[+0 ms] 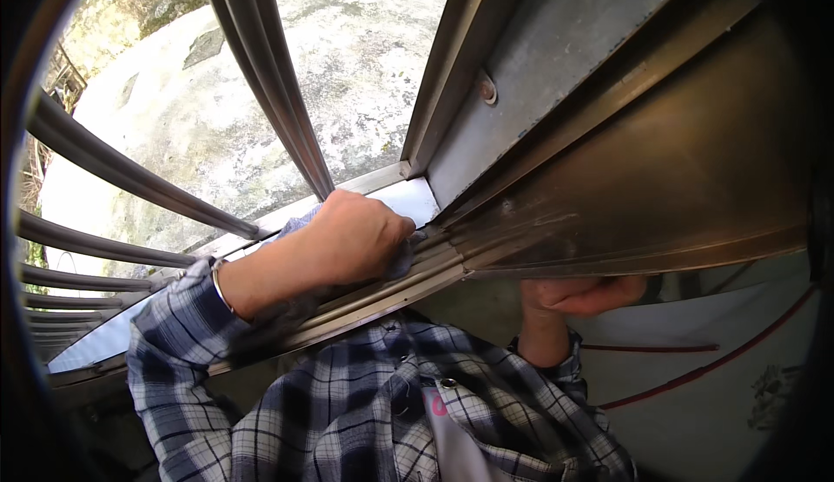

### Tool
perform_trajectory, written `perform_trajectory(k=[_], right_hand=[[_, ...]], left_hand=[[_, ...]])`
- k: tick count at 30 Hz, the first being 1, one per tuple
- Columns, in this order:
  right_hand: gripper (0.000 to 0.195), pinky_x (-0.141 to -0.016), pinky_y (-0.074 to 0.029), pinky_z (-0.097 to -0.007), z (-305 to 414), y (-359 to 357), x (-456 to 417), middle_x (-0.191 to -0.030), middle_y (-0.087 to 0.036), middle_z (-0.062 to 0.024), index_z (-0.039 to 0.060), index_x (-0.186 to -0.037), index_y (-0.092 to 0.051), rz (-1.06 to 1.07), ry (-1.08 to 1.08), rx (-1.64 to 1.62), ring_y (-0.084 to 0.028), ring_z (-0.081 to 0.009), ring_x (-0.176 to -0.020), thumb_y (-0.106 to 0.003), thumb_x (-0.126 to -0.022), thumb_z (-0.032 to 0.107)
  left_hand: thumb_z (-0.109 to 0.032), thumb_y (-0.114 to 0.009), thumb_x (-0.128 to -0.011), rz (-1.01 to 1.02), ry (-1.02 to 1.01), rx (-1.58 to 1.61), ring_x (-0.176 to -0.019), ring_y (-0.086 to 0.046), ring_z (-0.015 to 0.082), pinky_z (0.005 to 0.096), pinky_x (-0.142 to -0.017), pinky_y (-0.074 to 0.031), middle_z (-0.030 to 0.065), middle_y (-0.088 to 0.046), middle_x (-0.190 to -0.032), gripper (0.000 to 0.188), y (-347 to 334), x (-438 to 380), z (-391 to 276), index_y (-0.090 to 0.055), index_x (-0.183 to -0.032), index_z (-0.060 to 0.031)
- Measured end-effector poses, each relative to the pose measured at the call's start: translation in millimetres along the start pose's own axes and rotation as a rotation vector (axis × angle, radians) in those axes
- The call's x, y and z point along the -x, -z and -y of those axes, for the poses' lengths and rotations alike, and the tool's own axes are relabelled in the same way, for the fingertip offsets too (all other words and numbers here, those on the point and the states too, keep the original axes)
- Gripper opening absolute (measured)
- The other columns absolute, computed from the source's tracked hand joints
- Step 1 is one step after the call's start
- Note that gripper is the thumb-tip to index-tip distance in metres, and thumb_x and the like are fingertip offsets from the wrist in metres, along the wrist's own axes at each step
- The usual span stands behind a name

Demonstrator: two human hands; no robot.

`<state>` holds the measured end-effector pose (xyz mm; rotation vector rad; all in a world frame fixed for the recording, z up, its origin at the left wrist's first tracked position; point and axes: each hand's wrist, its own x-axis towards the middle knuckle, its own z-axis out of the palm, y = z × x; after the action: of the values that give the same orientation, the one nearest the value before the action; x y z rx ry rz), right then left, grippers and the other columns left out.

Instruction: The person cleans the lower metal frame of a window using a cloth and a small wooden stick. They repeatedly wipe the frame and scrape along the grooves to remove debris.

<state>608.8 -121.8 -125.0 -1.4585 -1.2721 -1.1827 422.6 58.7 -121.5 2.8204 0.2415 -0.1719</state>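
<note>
My left hand [348,238], with a bracelet at its wrist, is closed around a bunched grey-blue cloth [401,257]. It rests at the window sill [407,202], beside the metal sliding tracks [391,296]. More bluish cloth shows behind the wrist. At the right, my right hand [583,294] is at the lower edge of a brownish, glossy window panel [638,150]. The panel's edge hides part of that hand, and its grip cannot be made out. Both arms wear blue and white checked sleeves.
Ridged metal window bars [273,85] stand beyond the sill, with a pale, weathered concrete surface [352,45] outside. A metal frame post [521,91] with a round fitting [487,89] rises at the right. Thin red strips [704,368] cross a pale surface at lower right.
</note>
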Motion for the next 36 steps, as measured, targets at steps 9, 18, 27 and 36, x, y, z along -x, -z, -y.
perform_trajectory(k=[9,18,27,36], right_hand=[[0.056,-0.093,-0.049,-0.0387,4.5,-11.3,4.3,-0.125,-0.053,-0.0187,-0.0056,-0.131,-0.043,-0.061,0.101,0.269,-0.056,-0.0263,-0.110,-0.049,-0.099,0.040],[0.035,-0.088,-0.049,-0.0381,-7.2,-18.2,11.3,-0.113,-0.059,-0.0169,-0.0033,-0.120,-0.048,-0.131,-0.065,-0.050,-0.060,-0.0258,-0.101,-0.045,-0.101,0.026],[0.031,-0.094,-0.047,-0.0420,-5.6,-14.3,-10.1,-0.117,-0.058,-0.0173,-0.0015,-0.122,-0.049,-0.027,-0.005,-0.110,-0.060,-0.0293,-0.105,-0.042,-0.098,0.018],[0.010,-0.069,-0.050,-0.0323,3.3,-22.7,-3.0,-0.097,-0.066,-0.0119,0.0058,-0.089,-0.055,-0.174,-0.104,-0.228,-0.063,-0.0240,-0.079,-0.048,-0.082,0.007]], left_hand=[[-0.018,-0.060,-0.085,0.108,-0.074,-0.069,-0.075,-0.070,0.0324,0.0427,-0.065,-0.055,0.0132,-0.069,-0.079,0.019,-1.9,-26.9,2.7,-0.066,-0.098,-0.0060],[-0.017,-0.059,-0.085,-0.092,0.113,-0.076,-0.077,-0.070,0.0313,0.0424,-0.060,-0.054,0.0150,-0.068,-0.087,0.021,-22.1,-15.9,-27.4,-0.060,-0.100,-0.0019],[-0.018,-0.065,-0.082,-0.143,0.211,0.082,-0.064,-0.065,0.0397,0.0492,-0.059,-0.052,0.0184,-0.063,-0.068,0.018,-11.3,6.7,-26.8,-0.058,-0.088,-0.0026],[-0.018,-0.058,-0.084,0.045,0.178,0.069,-0.076,-0.069,0.0402,0.0501,-0.070,-0.055,0.0209,-0.069,-0.076,0.020,-8.5,-19.4,-18.5,-0.067,-0.094,-0.0032]])
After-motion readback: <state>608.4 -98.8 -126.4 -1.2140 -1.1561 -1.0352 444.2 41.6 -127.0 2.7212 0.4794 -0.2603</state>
